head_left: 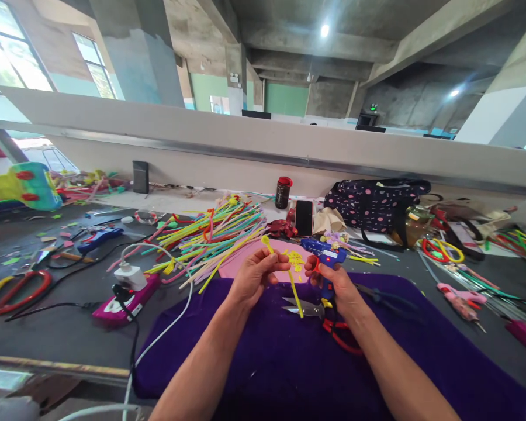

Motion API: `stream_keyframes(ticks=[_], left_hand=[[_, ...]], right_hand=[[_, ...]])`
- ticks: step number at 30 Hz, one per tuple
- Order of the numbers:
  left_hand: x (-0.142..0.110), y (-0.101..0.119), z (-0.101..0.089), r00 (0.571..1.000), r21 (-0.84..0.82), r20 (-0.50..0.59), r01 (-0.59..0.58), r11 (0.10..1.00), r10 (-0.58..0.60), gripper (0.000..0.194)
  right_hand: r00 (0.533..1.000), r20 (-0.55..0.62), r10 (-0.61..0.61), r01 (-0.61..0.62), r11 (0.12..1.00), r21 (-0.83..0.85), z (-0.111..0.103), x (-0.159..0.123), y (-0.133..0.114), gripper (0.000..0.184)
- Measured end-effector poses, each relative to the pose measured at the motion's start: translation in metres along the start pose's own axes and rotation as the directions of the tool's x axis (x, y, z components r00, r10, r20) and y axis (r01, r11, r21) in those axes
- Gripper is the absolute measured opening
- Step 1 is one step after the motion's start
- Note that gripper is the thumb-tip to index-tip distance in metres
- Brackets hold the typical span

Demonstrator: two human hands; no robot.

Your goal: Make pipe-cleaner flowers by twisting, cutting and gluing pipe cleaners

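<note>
Between the fingers of my left hand (258,272) is a yellow pipe cleaner (294,292), its curled end up and its straight stem hanging down. My right hand (336,283) is wrapped round the handle of a blue hot glue gun (328,251), whose nozzle points left, towards the pipe cleaner. Small yellow pieces (296,260) lie on a pink sheet (236,260) behind my hands. Below them, scissors with red handles (344,342) rest on a dark purple cloth (263,368), blades pointing left.
A heap of coloured pipe cleaners (219,231) spreads behind my left hand. A magenta power strip (127,301) with a white charger and cables sits to the left. Further back stand a phone (304,218), a dark bottle (283,194) and a patterned bag (368,202). Pliers (377,294) lie at right.
</note>
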State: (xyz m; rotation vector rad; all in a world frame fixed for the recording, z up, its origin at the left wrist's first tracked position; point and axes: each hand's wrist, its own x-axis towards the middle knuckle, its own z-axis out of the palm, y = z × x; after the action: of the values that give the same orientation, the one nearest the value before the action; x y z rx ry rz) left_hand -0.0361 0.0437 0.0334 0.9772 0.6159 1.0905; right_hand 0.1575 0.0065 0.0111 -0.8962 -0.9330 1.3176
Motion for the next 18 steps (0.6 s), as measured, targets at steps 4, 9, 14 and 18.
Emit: stream_keyframes(ticks=[4,9,14,18], left_hand=[[0.001,-0.002,-0.004,0.994,0.05,0.078,0.069,0.996,-0.073,0.025],[0.006,-0.019,-0.003,0.983,0.141,0.108,0.136,0.981,-0.151,0.028],[0.016,-0.037,-0.006,0.991,0.145,0.013,0.131,0.981,-0.135,0.028],[0.021,-0.041,-0.011,0.99,0.129,-0.1,0.117,0.985,-0.105,0.027]], right_hand=[[0.998,-0.046,-0.038,0.032,0.993,-0.116,0.003,-0.006,0.002,0.035],[0.993,-0.018,-0.113,0.105,0.967,-0.233,0.006,-0.011,0.002,0.032],[0.989,0.015,-0.144,0.143,0.959,-0.245,0.013,-0.015,0.003,0.03],[0.989,0.003,-0.151,0.146,0.947,-0.285,0.014,-0.014,0.004,0.031]])
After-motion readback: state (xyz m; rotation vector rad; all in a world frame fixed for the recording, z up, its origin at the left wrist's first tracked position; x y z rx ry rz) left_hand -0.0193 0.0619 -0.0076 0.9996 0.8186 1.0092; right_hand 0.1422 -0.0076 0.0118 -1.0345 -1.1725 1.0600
